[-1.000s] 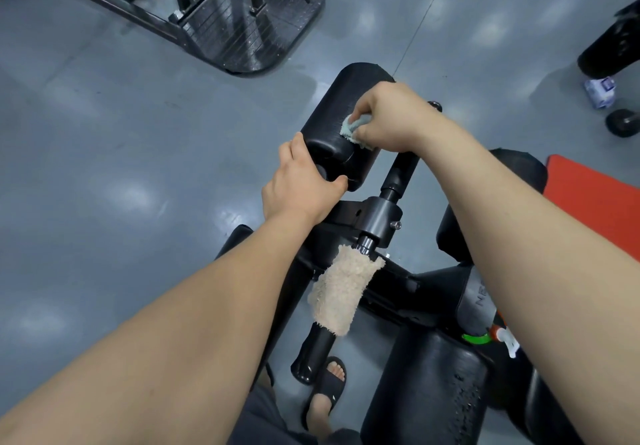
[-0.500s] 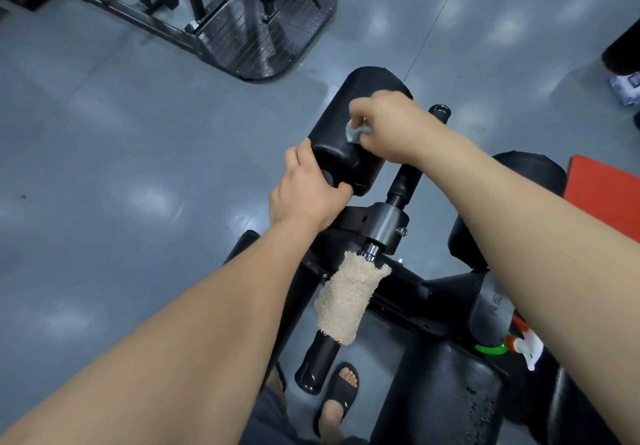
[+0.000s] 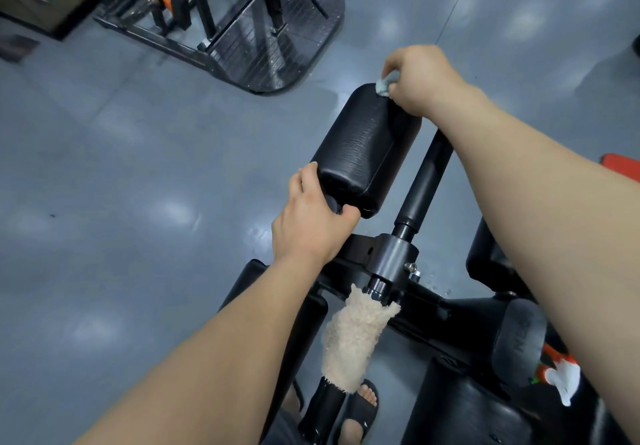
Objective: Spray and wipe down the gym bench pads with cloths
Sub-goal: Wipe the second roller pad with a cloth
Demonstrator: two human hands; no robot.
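Note:
A black roller pad [image 3: 363, 146] of the gym bench lies lengthwise in the middle of the head view. My right hand [image 3: 422, 79] grips a small light-blue cloth [image 3: 382, 86] against the pad's far end. My left hand [image 3: 311, 216] holds the near end of the pad, thumb and fingers curled round its end cap. A beige fluffy cloth [image 3: 353, 337] hangs over the bench's metal bar below the pad. A spray bottle [image 3: 557, 373] with a white and orange head lies at the lower right, partly hidden behind my right forearm.
A black adjustment post [image 3: 426, 181] runs beside the pad into the bench frame [image 3: 391, 257]. Further black pads [image 3: 464, 406] sit at the lower right. Another machine with a black footplate [image 3: 273, 46] stands on the grey floor at the top left. My sandalled foot [image 3: 360, 410] is below.
My right hand has slid the blue cloth along the pad from its near half to its far end. My left hand has kept its hold on the near end.

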